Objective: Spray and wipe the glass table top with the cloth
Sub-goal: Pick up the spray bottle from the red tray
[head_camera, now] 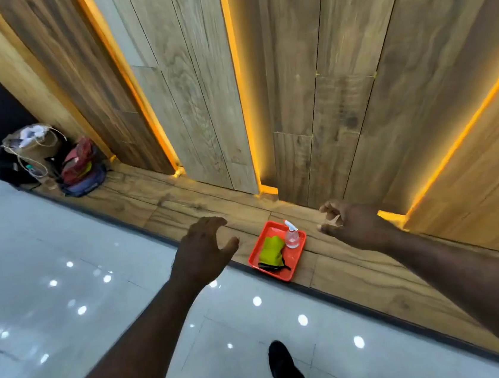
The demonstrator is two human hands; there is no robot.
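red tray (294, 264) sits at frame centre on a wooden ledge (181, 202), its near corner at the ledge's dark front edge. in it: green cloth (270, 250) w/ spray bottle (291, 235) just beside, upright. left hand (204, 251) and right hand (350, 224) hover either side, both spread, empty. glossy tiled floor (65, 272) fills lower left; wood-panel wall w/ orange light strips above. bags (82, 169) upper left.
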